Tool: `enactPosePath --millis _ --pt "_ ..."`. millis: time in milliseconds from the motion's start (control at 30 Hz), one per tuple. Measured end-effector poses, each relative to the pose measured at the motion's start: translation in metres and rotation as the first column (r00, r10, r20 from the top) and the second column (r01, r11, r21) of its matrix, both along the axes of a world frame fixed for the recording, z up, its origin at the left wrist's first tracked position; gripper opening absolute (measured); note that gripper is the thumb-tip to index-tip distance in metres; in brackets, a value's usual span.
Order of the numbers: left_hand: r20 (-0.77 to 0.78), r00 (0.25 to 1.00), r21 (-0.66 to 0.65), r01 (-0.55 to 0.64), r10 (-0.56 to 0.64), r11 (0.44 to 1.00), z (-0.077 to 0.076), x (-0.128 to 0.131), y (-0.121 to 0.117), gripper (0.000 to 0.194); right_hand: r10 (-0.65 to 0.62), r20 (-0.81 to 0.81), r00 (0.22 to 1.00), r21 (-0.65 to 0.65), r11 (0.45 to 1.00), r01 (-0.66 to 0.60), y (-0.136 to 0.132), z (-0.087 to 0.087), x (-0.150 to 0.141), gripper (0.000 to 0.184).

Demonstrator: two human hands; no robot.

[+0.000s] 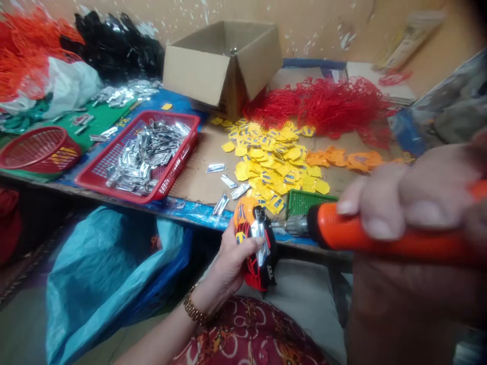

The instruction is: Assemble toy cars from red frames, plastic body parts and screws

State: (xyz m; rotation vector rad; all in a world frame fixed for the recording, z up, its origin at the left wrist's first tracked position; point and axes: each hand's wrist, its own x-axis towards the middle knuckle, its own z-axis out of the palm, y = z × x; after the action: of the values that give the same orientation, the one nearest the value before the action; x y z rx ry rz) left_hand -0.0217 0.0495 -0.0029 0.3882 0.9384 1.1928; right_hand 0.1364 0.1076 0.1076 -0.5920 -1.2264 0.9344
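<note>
My left hand (232, 258) is closed around a small bundle. In it are a black piece with white lettering (271, 274), red plastic strands, an orange piece (245, 209) and a silver packet (261, 243) pressed under my thumb. At the right, close to the camera, my right hand (407, 195) grips an orange electric screwdriver (342, 225), lying level. Its metal nose (297, 225) points left at the bundle's upper part; whether the tip touches is too blurred to tell. Beyond the bundle lie loose silver packets (240, 191) and a heap of yellow cards (274, 157).
A red basket of silver packets (178, 170) and a round red basket (63, 157) stand left. An open cardboard box (198, 66) is behind, beside a red net heap (323, 104). Orange pieces (357, 159) and a green tray (308, 203) lie right. A blue sack (91, 284) hangs below the edge.
</note>
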Motion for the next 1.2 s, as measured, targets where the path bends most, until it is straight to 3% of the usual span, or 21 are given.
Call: enactPosePath --millis 100,267,400,500,667,833,1000,1200 --pt "0.019 1.000 0.004 -0.009 0.009 1.000 0.002 0.002 -0.001 0.071 0.006 -0.088 0.996 -0.056 0.998 -0.011 -0.002 0.007 -0.011 0.018" --pt "0.032 0.999 0.002 -0.007 0.006 1.000 0.003 0.004 -0.002 0.070 -0.101 -0.035 0.994 -0.098 0.990 0.098 -0.005 0.016 -0.025 0.014" --pt "0.052 0.999 0.009 0.002 -0.003 1.000 0.003 0.004 -0.003 0.073 -0.053 -0.046 0.998 -0.099 0.994 0.049 -0.009 0.008 -0.024 0.020" --pt "0.054 0.998 0.015 0.010 -0.011 1.000 0.003 0.004 -0.002 0.078 -0.018 -0.049 0.999 -0.092 0.996 0.014 -0.011 0.000 -0.021 0.014" --pt "0.067 0.998 0.003 0.008 -0.008 1.000 0.001 0.004 -0.003 0.086 0.007 -0.030 1.000 -0.001 1.000 -0.007 -0.009 -0.006 -0.020 0.034" --pt "0.044 0.999 -0.002 0.025 -0.025 1.000 0.000 0.004 -0.003 0.077 0.004 -0.072 0.997 -0.083 0.996 -0.010 -0.007 -0.002 -0.022 0.022" --pt "0.045 0.999 0.004 0.001 -0.001 1.000 -0.002 0.003 -0.004 0.072 -0.028 -0.062 0.998 -0.073 0.997 0.023 -0.007 -0.003 -0.023 0.017" --pt "0.123 0.990 -0.019 0.078 -0.075 0.997 -0.007 0.002 -0.003 0.061 -0.038 -0.080 0.996 -0.102 0.994 0.030 -0.006 0.001 -0.022 0.014"
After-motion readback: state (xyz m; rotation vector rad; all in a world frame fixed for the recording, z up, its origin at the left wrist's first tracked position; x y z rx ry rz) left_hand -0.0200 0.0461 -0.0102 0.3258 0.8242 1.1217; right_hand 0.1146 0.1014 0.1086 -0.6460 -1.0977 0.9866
